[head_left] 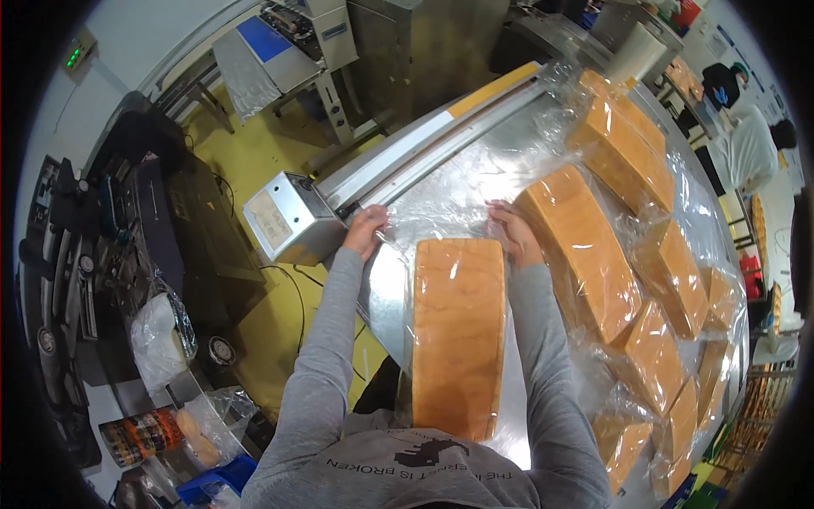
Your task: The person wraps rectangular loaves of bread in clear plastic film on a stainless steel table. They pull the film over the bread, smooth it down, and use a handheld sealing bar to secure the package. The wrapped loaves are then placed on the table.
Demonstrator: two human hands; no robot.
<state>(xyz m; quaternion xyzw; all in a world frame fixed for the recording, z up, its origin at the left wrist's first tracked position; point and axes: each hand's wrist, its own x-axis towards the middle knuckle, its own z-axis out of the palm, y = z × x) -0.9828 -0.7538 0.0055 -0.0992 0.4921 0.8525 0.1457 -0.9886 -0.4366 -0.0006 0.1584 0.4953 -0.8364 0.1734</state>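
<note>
A long golden loaf [458, 335] in a clear bag [441, 204] lies between the hands; left hand [366, 229] and right hand [511, 231] each pinch the bag's open end.

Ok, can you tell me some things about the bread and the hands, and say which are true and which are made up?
1. The long loaf in front of the person lies in a clear plastic bag. True.
2. The left hand holds a knife. False: it grips the open end of the bag, with no knife in view.
3. The right hand is at the bag's open end too. True.
4. The steel table holds only this one loaf. False: many more bagged loaves lie on its right side.
5. The floor is yellow. True.
</note>
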